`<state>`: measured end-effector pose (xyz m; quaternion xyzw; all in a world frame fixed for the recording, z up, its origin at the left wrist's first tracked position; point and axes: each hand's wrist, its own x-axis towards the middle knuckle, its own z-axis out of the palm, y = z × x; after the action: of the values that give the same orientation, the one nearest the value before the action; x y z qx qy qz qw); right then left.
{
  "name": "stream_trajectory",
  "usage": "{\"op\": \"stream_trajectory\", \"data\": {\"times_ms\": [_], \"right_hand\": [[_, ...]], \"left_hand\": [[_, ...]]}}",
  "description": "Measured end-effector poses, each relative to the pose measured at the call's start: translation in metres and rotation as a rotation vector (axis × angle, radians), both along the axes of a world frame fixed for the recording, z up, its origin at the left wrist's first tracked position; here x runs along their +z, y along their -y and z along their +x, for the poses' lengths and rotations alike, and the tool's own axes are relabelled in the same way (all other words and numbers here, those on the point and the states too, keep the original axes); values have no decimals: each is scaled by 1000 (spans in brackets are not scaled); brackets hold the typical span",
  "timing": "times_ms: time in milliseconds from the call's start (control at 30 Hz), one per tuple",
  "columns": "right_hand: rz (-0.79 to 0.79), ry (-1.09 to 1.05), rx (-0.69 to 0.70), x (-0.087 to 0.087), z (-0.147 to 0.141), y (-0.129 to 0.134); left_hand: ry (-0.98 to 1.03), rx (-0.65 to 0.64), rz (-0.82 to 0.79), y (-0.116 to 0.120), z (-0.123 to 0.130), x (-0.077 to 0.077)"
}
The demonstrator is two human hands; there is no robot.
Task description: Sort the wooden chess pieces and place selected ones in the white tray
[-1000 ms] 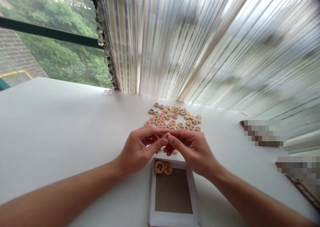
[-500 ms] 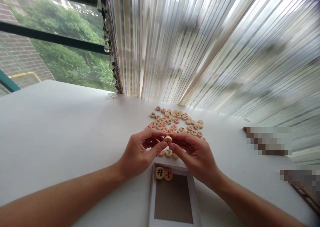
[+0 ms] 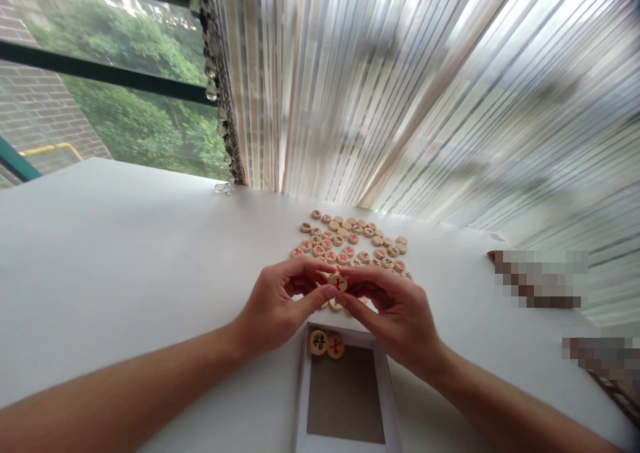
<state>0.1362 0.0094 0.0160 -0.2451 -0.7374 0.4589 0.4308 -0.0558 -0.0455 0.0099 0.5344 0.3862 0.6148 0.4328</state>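
Note:
A round wooden piece with a red character (image 3: 338, 282) is pinched between the fingertips of both hands, its marked face toward me. My left hand (image 3: 285, 300) grips it from the left, my right hand (image 3: 395, 303) from the right. Just below them lies an open white box (image 3: 389, 400) with a brown inside. At its far left corner sit a piece with a black character (image 3: 318, 342) and another red-marked piece (image 3: 335, 346), side by side. Beyond my hands many wooden pieces (image 3: 343, 258) are spread, some with red or black characters, some blank; my fingers hide part of them.
The white table (image 3: 150, 260) reaches to a window on the left and a striped curtain (image 3: 340, 93) at the back. Clear beads (image 3: 223, 188) rest by the curtain's foot. Two partly pixelated brown objects (image 3: 535, 283) (image 3: 605, 366) lie at the right.
The held piece has tilted, so its red-marked face shows more fully. Both hands stay nearly in place around it.

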Motion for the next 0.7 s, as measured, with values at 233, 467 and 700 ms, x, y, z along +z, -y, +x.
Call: {"op": "stream_trajectory", "data": {"times_ms": [233,467,700], "right_hand": [[-52,-29,21,2,0,1],[-72,-37,30,3,2,0],[-47,-62,51,-1,3,-2]], "left_hand": [[12,-29,0,2,0,-1],[6,-33,22,0,-1,-3],[8,-40,33,1,-1,-3]]}}
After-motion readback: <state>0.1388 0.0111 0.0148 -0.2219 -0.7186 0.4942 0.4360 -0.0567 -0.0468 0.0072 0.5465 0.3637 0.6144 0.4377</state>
